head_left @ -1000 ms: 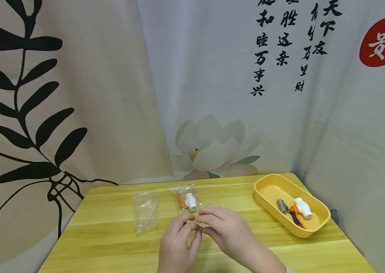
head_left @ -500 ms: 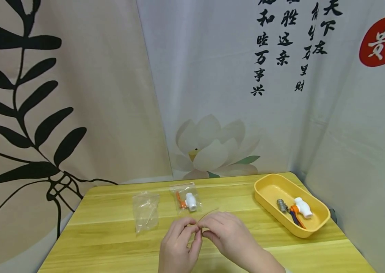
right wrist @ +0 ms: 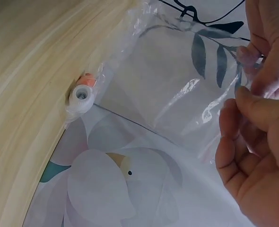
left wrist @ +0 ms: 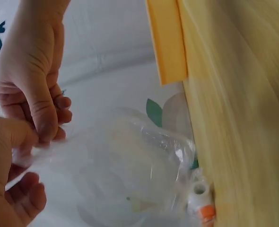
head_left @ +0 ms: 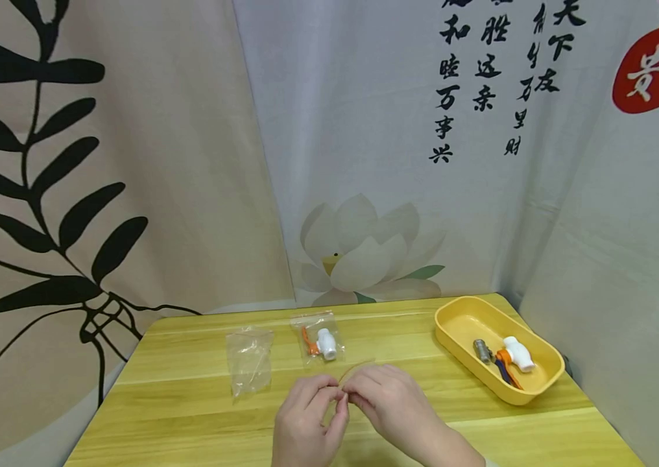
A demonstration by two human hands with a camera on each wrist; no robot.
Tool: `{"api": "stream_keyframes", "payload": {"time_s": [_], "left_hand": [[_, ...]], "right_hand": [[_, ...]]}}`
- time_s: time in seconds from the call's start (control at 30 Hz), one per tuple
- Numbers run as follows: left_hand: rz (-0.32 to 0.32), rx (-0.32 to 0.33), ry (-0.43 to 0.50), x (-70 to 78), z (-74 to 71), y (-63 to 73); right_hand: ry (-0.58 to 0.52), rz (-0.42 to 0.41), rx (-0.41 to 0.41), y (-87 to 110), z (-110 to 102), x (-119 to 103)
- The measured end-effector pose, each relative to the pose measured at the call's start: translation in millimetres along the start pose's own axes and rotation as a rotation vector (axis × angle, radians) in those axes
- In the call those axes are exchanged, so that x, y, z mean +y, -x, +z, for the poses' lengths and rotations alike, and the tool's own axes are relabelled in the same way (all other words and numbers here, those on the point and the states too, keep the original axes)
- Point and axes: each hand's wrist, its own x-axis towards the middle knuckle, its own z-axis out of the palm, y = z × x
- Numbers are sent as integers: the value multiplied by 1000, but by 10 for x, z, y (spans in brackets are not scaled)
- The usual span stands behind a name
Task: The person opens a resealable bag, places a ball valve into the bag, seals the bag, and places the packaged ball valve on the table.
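Observation:
Side by side over the near middle of the table (head_left: 189, 415) are my left hand (head_left: 309, 418) and right hand (head_left: 394, 405), fingertips almost meeting. Between them they pinch the edge of a clear plastic bag (left wrist: 135, 165); in the head view only a thin curved line of it shows. The left wrist view has the bag stretching out from the fingers, see-through and with nothing visible inside. From the right wrist, thumb and forefinger of the right hand (right wrist: 253, 137) press together on the film, with the left hand (right wrist: 272, 52) close by on the same bag.
Behind the hands lies a small clear bag with a white and orange part (head_left: 325, 344) in it. Left of that, another clear bag (head_left: 249, 363) lies flat. A yellow tray (head_left: 464, 350) at the right holds a white piece (head_left: 519, 355), a grey cylinder (head_left: 482, 351) and orange-blue pieces.
The right hand has shifted slightly down and its raised fingers have come together on the bag's edge beside the left fingertips. The left hand has hardly moved.

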Motion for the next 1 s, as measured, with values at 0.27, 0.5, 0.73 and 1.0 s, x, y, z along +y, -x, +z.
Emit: {"api": "stream_keyframes", "payload": {"time_s": [0.27,0.5,0.73,1.0], "left_hand": [[244,-440,82,-166,-223,-138],[529,-656,-103,-328,-384,-292],[694,-788,-285,-442,-508,-366],[721,-722,-250,-459,-484,-386]], "right_hand": [[6,-149,-28,29,-19,128],[5,-267,-163,40,-121,158],[101,-320,-270,21,-238,225],[181,-326,-346,-14,-343,269]]}}
